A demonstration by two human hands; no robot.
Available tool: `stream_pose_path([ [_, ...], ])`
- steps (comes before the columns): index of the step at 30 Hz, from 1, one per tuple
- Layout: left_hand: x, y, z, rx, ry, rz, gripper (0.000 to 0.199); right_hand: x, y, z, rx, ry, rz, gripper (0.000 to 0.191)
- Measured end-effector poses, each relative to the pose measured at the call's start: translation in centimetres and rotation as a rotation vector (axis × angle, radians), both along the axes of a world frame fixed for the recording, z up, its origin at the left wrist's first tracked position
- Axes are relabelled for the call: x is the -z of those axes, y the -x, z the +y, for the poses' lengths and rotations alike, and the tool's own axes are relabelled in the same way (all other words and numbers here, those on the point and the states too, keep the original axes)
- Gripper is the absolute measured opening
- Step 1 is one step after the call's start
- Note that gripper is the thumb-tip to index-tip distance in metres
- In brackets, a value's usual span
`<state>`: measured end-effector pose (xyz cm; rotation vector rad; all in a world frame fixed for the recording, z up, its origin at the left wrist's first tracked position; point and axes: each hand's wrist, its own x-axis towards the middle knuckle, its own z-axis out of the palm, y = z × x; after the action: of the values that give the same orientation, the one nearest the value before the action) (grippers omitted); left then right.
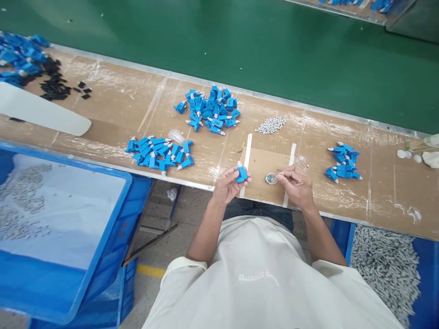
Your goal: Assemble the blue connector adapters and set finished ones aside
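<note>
My left hand [226, 184] is closed on a small blue plastic part [242, 173] with a whitish tip pointing up. Just to its right, my right hand [297, 183] is pinched at the rim of a small round clear dish [270, 178] with something bluish or shiny inside. Whether those fingers hold a thin tool or the dish itself is too small to tell. Under both lies a cardboard sheet [262, 160], with strips of white tape [247, 151] along its two sides. Past the sheet sits a little heap of grey metallic pieces [270, 125].
Blue parts lie in piles at the middle [214, 108], left [159, 153] and right [344, 162] of the bench. Small sticks [303, 162] lie beside my right hand. Blue crates [128, 183] stand below left; grey pieces [384, 269] fill another at right. A green surface [219, 45] runs behind.
</note>
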<state>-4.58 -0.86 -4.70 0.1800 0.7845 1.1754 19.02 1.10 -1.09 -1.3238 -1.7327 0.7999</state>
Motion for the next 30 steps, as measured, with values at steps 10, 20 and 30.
stream_pose_path([
  [10,0.2,0.1,0.0,0.014,-0.008,0.002,0.023,0.3,0.8,0.3,0.109,0.019,0.065,0.020],
  [20,-0.7,-0.1,0.1,0.015,0.005,0.012,0.028,-0.1,0.5,0.3,-0.035,0.003,-0.026,0.019],
  [30,-1.2,-0.5,0.2,-0.015,0.006,0.043,0.034,0.2,-0.6,1.4,0.163,0.127,0.331,0.027],
])
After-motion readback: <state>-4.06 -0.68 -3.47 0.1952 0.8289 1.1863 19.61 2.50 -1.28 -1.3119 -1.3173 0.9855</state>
